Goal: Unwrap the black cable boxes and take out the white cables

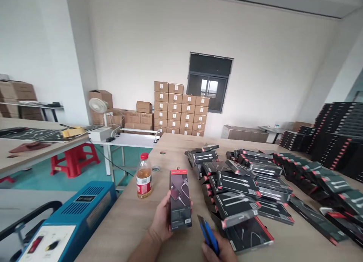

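A: Log your lower left first.
B: A blue, box-shaped machine with a white control panel [87, 209], beside your pale brown wooden table [121, 228]. Next, left of centre, an upright clear plastic bottle with a red cap [144, 179], amber liquid inside.

A: Centre of frame?
B: Your left hand [163, 219] grips a flat black retail box with a red top band [180, 199]: thumb along its left edge, fingertips showing at its right. Long axis runs up and down the frame, printed face toward you. Lower end touching the table: cannot tell.

A: Your right hand?
B: The right hand [219, 250] is lower centre, below and right of that box, fingers curled around a blue-handled utility knife [209, 235]. Blade bare, pointing up and left, tip just beside the box's right edge; depth unclear. Your left is nearer, since it holds the box.

A: Further right?
B: A loose heap of flat black boxes [238, 180], then a slanting row of similar boxes [320, 175] at the right edge.
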Available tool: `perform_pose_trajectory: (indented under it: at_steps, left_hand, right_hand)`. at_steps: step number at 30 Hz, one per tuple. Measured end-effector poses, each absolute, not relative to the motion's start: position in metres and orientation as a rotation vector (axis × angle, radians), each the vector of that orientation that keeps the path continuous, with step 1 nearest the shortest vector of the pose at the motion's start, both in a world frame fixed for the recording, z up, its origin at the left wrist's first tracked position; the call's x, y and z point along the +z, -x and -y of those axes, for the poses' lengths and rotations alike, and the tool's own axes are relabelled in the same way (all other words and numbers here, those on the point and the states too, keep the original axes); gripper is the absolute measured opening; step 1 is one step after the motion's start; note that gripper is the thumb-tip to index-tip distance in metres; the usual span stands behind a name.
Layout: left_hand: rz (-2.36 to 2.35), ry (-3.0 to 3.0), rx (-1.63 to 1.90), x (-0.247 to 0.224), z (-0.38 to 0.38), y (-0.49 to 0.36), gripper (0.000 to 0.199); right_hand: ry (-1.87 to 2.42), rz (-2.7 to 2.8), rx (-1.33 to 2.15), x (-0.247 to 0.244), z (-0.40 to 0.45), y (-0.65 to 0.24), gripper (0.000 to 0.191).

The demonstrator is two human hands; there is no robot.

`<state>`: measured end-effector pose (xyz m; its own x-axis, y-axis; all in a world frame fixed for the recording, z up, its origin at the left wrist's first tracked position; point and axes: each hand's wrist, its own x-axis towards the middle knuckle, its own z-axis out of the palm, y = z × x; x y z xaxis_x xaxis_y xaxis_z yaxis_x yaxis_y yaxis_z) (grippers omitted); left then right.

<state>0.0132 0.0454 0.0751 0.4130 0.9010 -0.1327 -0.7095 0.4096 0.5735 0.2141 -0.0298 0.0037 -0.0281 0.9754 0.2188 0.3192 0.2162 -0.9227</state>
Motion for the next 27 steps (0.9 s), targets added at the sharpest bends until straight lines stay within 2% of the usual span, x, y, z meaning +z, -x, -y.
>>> perform_pose_trajectory:
  at_steps: [6, 16, 27]
  left_hand:
    - [-0.536, -0.434, 1.143, 0.074, -0.048, -0.008, 0.052]
    - [-0.613, -0.448, 1.120, 0.067, -0.054, -0.016, 0.057]
    - [-0.586, -0.458, 1.146, 0.075, -0.057, -0.017, 0.049]
  right_hand:
    - [1.164, 1.707, 0.924, 0.020, -0.012, -0.241, 0.045]
    - [1.287, 1.587, 0.560, 0.026, -0.058, -0.286, 0.049]
    - [1.193, 1.693, 0.575, 0.038, -0.043, -0.195, 0.035]
